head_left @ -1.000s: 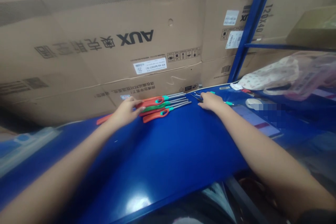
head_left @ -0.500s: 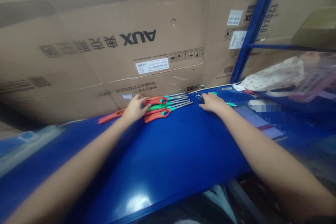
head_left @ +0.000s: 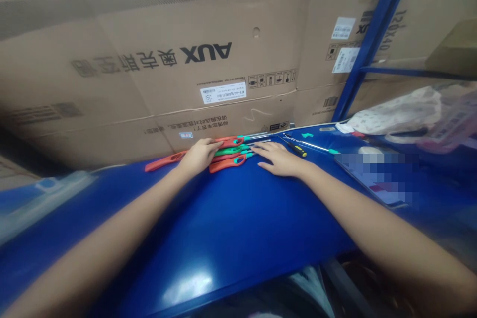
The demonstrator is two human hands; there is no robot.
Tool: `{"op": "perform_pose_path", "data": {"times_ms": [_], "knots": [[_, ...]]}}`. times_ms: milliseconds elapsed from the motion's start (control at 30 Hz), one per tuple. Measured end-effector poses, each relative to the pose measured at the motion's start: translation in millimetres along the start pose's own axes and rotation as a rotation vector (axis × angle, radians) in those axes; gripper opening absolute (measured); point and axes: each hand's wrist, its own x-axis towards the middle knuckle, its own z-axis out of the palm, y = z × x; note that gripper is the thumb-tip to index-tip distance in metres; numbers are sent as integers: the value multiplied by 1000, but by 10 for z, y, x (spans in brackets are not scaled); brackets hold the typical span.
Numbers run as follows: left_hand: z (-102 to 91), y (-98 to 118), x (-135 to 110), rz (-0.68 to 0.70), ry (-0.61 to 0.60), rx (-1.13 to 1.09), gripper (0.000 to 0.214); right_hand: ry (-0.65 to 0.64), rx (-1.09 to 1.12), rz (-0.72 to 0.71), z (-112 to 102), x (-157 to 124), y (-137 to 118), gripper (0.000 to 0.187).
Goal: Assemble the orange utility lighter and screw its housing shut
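Note:
Several long-nozzle lighters lie in a bunch on the blue table, among them a green lighter [head_left: 228, 151] and an orange-red lighter [head_left: 225, 164]. My left hand [head_left: 199, 156] is closed over their handles, its fingertips on the upper red one; its grip underneath is partly hidden. Just to the right, my right hand [head_left: 279, 159] spreads its fingers over the metal nozzles with nothing held. Beyond it lie a screwdriver [head_left: 298, 150] with a yellow and black handle and a loose metal nozzle [head_left: 313, 145] with a teal end. A small teal part [head_left: 307, 135] sits behind them.
Large cardboard boxes [head_left: 156, 89] stand along the table's back edge. A blue shelf post [head_left: 376, 39] rises at the right. On that side are a partly blurred flat panel [head_left: 361, 176] and a white patterned bag [head_left: 398, 109]. Clear plastic [head_left: 48, 203] lies at the left.
My right hand has come off the screwdriver area and moved left over the lighter nozzles, uncovering the screwdriver and loose nozzle. My left hand stays on the lighters. The view has shifted slightly.

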Motion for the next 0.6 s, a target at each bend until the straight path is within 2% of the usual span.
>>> {"op": "perform_pose_path", "data": {"times_ms": [200,367,600], "knots": [[-84,-105,-51,-9,-12,12,44,-86,-4,28,78,39,-42,58],[-150,-53,-144,-20,18,9,47,-74,6,36,93,42,-23,58],[-104,46,-212,24,53,68,43,-45,7,21,114,44,-33,56]]}}
